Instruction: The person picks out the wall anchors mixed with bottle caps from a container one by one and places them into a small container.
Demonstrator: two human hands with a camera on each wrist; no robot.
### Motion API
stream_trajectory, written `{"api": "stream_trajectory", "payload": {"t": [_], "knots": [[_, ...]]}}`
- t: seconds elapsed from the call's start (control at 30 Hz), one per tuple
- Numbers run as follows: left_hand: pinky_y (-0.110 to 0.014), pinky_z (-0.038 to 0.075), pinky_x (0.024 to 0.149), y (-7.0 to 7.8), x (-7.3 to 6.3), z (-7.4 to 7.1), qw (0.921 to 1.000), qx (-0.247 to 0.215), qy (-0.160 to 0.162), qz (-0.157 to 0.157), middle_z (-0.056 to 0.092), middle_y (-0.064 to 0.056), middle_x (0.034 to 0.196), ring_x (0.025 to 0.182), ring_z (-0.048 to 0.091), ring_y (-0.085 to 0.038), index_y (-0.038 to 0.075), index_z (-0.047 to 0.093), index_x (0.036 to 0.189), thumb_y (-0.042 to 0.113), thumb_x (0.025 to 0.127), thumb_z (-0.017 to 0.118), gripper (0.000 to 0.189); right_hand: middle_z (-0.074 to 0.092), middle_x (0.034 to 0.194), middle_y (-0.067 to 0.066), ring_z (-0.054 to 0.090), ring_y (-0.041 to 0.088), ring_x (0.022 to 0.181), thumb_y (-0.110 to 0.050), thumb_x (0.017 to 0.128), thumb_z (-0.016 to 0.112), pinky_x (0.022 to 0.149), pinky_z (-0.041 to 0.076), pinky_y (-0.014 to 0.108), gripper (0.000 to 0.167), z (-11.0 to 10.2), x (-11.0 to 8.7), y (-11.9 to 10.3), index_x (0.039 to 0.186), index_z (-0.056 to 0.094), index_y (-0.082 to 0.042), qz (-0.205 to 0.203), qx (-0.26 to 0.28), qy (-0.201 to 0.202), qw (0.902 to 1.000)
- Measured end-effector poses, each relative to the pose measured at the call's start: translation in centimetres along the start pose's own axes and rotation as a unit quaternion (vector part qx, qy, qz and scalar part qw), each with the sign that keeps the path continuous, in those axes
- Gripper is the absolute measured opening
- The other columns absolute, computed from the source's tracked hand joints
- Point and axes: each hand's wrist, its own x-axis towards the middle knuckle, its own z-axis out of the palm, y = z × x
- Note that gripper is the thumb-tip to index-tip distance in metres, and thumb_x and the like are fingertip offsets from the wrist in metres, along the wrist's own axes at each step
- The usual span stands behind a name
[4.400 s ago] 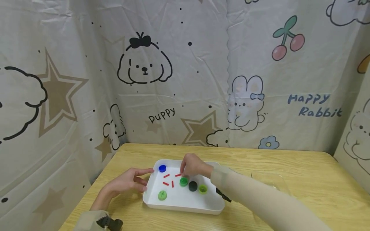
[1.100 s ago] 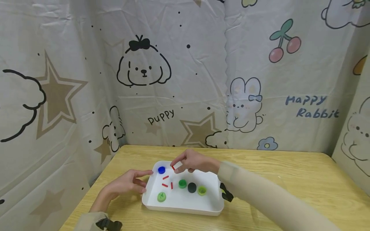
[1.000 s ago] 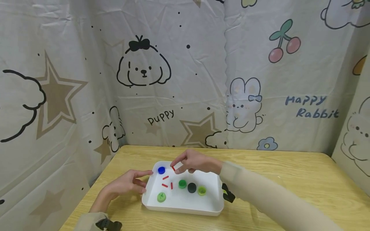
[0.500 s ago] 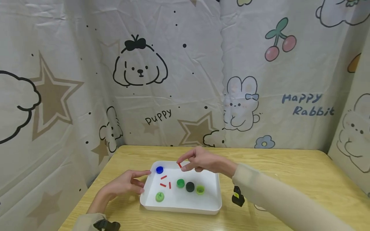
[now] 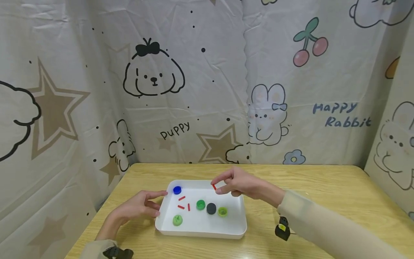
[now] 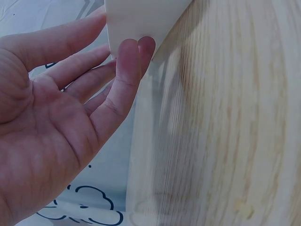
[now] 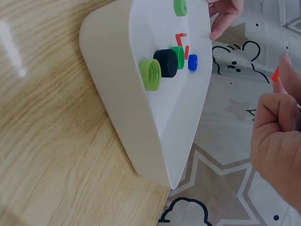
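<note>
- Printed cloth (image 5: 223, 68) hung behind a wood-grain table (image 5: 142, 176); white tray (image 5: 223, 226) sat near its middle.
- Right hand (image 5: 242, 183) had one red stick (image 5: 214, 187) pinched between thumb and finger, off the tray floor, by the far edge. Exact height: couldn't tell.
- Left hand (image 5: 139, 207) wasn't clamped on anything: fingers apart, fairly straight, fingertips touching the tray's left side. Looked like steadying, my read.
- Done, judging by the layout: one stick picked up. Not yet put down.
- Left: three loose red sticks (image 5: 189, 207) on the tray floor, left half, just beside each other, none held.
- Caps, all in tray, none touched: blue cap (image 5: 177, 190) far left corner, light-green cap (image 5: 177, 220) near left; green cap (image 5: 200, 205), black cap (image 5: 211, 208) and yellow-green cap (image 5: 222, 212) in a slanting row to the right.
- No red visible in any cap. Overall I'd call it partway: one stick in hand, three lying.
</note>
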Motion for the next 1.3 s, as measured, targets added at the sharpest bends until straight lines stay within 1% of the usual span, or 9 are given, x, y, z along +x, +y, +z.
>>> {"api": "stream_trajectory", "payload": {"t": [0.1,0.17,0.53,0.7,0.8,1.07,1.3], "knots": [[-0.036,0.058,0.089,0.1,0.0,0.0,1.0,0.001,0.003,-0.003,0.039,-0.03,0.161,0.117,0.067,-0.035,-0.008,0.043,0.156,0.0,0.088,0.078,0.077,0.023,0.06,-0.004,0.021,0.013,0.052,-0.004,0.09,0.081,0.051,0.024,0.025,0.035,-0.3,-0.9,0.0,0.125,0.075,0.001,0.007,0.004,0.016,0.9998],[-0.036,0.058,0.09,0.1,-0.1,0.0,1.0,0.002,0.0,0.0,0.038,-0.031,0.161,0.118,0.066,-0.036,-0.009,0.042,0.156,0.0,0.088,0.078,0.077,0.023,0.059,-0.004,0.021,0.013,0.052,-0.005,0.089,0.082,0.052,0.024,0.025,0.037,-0.6,-1.5,0.0,0.125,0.075,0.001,0.009,0.007,0.025,0.9996],[-0.036,0.057,0.091,0.0,-0.1,0.0,0.9999,-0.002,-0.008,0.006,0.038,-0.03,0.161,0.121,0.065,-0.038,-0.008,0.041,0.157,0.0,0.087,0.077,0.079,0.023,0.059,-0.004,0.019,0.014,0.053,-0.006,0.088,0.084,0.051,0.022,0.025,0.041,-2.2,-4.4,0.7,0.127,0.074,0.002,0.003,0.002,0.064,0.9979],[-0.036,0.056,0.094,-0.3,-0.2,0.0,0.9994,-0.019,-0.023,0.018,0.036,-0.033,0.161,0.127,0.062,-0.044,-0.009,0.037,0.158,-0.001,0.089,0.076,0.08,0.022,0.06,-0.004,0.019,0.014,0.054,-0.011,0.088,0.086,0.051,0.023,0.025,0.044,-3.0,-6.0,1.2,0.127,0.073,0.003,0.009,0.003,0.077,0.997],[-0.036,0.055,0.096,-0.4,-0.2,0.0,0.999,-0.025,-0.03,0.022,0.035,-0.033,0.161,0.129,0.06,-0.046,-0.009,0.035,0.159,0.0,0.089,0.075,0.081,0.022,0.06,-0.004,0.019,0.014,0.053,-0.011,0.089,0.085,0.051,0.023,0.025,0.044,-3.5,-6.9,1.6,0.128,0.072,0.004,0.007,0.007,0.08,0.9967],[-0.038,0.055,0.096,-0.8,-0.1,-0.2,0.999,-0.026,-0.029,0.023,0.036,-0.033,0.161,0.128,0.061,-0.045,-0.007,0.036,0.159,0.0,0.089,0.075,0.08,0.023,0.061,-0.006,0.021,0.012,0.053,-0.011,0.092,0.082,0.05,0.024,0.024,0.047,-4.8,-9.3,2.4,0.133,0.068,0.005,0.007,0.005,0.095,0.9954],[-0.036,0.056,0.095,-0.7,-0.1,-0.2,0.9986,-0.031,-0.032,0.029,0.036,-0.033,0.161,0.129,0.06,-0.046,-0.008,0.036,0.159,-0.001,0.089,0.075,0.08,0.022,0.061,-0.007,0.025,0.01,0.051,-0.009,0.093,0.08,0.05,0.028,0.023,0.046,-5.6,-10.9,3.1,0.134,0.067,0.007,0.011,0.003,0.11,0.9938]]}}
